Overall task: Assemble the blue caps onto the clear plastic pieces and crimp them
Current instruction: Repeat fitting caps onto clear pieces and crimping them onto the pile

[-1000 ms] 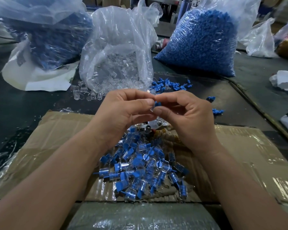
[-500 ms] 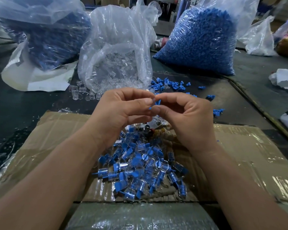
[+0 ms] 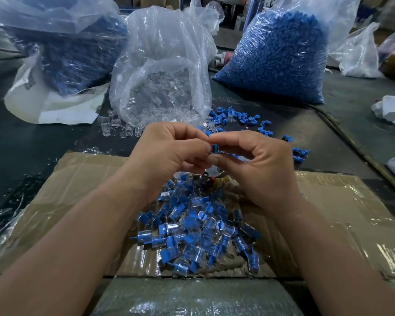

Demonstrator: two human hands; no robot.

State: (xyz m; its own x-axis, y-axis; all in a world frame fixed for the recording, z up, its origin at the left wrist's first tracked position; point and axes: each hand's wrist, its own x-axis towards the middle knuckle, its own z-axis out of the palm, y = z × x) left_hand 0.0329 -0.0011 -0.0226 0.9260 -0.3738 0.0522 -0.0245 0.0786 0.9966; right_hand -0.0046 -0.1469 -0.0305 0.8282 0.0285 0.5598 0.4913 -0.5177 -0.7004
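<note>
Cap [image 3: 214, 148] blue, sm.; mostly hidden

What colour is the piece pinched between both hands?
Blue. The cap shows best in the head view.

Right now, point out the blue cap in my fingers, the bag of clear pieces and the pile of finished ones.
blue cap [image 3: 214, 148]: head view, its exposed blue end.
bag of clear pieces [image 3: 160, 46]: head view, plastic wall above the contents.
pile of finished pieces [image 3: 193, 233]: head view, middle of the heap.
</note>
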